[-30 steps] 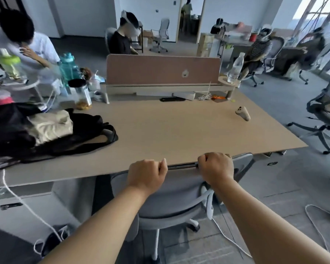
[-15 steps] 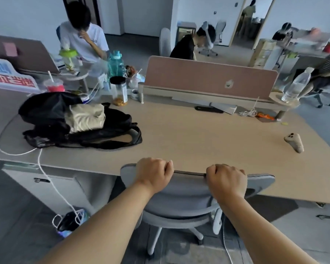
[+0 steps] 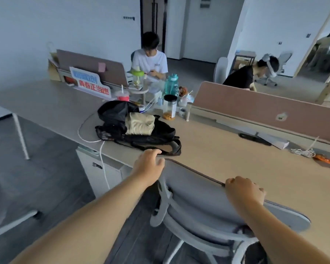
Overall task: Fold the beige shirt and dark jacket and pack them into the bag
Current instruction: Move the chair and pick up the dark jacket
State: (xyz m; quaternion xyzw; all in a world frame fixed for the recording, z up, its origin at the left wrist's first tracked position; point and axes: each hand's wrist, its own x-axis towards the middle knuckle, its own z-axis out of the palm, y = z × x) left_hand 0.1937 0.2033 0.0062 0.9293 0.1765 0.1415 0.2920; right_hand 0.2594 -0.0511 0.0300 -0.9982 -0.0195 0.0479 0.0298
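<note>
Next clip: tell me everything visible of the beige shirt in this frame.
The beige shirt is a soft, wrinkled cloth bundle, bunched rather than neatly folded; no collar or sleeve can be made out. It rests on the black bag lying on the desk. The dark jacket is heaped against its left side as seen. Neither hand touches it: the left hand is near the bag's strap at the desk edge, the right hand grips the chair back.

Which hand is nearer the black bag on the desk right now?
Left. The left hand is at the edge of the desk, just short of the black bag and its strap; the right hand grips the chair back, farther right.
</note>
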